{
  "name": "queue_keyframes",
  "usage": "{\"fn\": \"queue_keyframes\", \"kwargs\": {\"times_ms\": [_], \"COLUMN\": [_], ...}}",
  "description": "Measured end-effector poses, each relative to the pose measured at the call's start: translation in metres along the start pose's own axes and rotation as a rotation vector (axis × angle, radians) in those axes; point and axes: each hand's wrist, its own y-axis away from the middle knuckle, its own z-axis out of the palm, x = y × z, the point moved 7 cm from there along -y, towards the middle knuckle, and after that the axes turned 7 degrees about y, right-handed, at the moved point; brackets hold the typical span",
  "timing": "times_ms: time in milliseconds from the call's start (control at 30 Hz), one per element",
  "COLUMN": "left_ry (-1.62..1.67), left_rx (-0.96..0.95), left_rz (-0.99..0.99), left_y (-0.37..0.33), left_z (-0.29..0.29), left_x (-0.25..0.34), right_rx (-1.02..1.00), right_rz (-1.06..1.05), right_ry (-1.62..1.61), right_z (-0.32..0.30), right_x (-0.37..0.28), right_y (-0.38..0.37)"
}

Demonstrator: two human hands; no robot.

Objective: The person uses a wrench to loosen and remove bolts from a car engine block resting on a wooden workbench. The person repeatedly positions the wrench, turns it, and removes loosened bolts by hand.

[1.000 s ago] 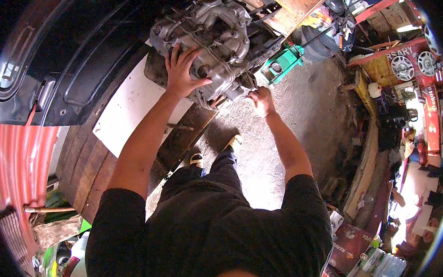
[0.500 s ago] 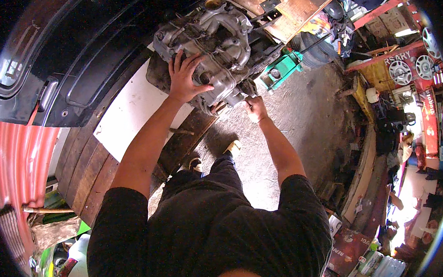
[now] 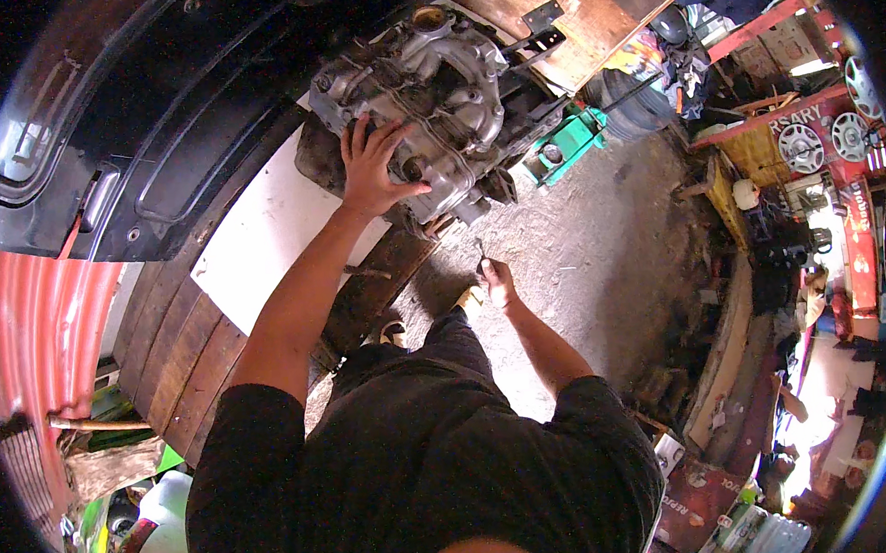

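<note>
A grey cast-metal gearbox [image 3: 434, 97], grimy and bolted together, stands on a wooden bench at the top centre. My left hand [image 3: 369, 172] lies on its near left side, fingers spread, thumb reaching toward a round opening. Well apart from the casing, over the concrete floor, my right hand [image 3: 498, 282] is closed around a slim metal wrench [image 3: 480, 249]. The tool's far end sticks up past my fingers; its lower part is hidden in my grip.
A white board [image 3: 270, 225] lies on the plank bench [image 3: 182, 365] at left. Beyond the gearbox is a green floor jack [image 3: 569, 148] beside a tire [image 3: 634, 101]. A dark vehicle panel [image 3: 145, 132] fills the upper left. Shelves with hubcaps [image 3: 802, 148] line the right.
My right hand has pulled away from the gearbox's lower edge, back toward my body, and the wrench now shows in it. My left hand stays on the casing.
</note>
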Motion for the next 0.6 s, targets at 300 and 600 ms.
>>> {"fn": "queue_keyframes", "kwargs": {"times_ms": [300, 600], "left_ry": [-0.015, 0.006], "left_rx": [-0.004, -0.015], "left_rz": [0.004, -0.015], "left_y": [0.002, 0.001], "left_z": [0.003, -0.001], "left_x": [-0.002, 0.003], "right_rx": [0.121, 0.018], "right_rz": [0.503, 0.487], "right_ry": [-0.460, -0.721], "right_z": [0.075, 0.108], "right_x": [-0.016, -0.051], "right_y": [0.009, 0.019]}}
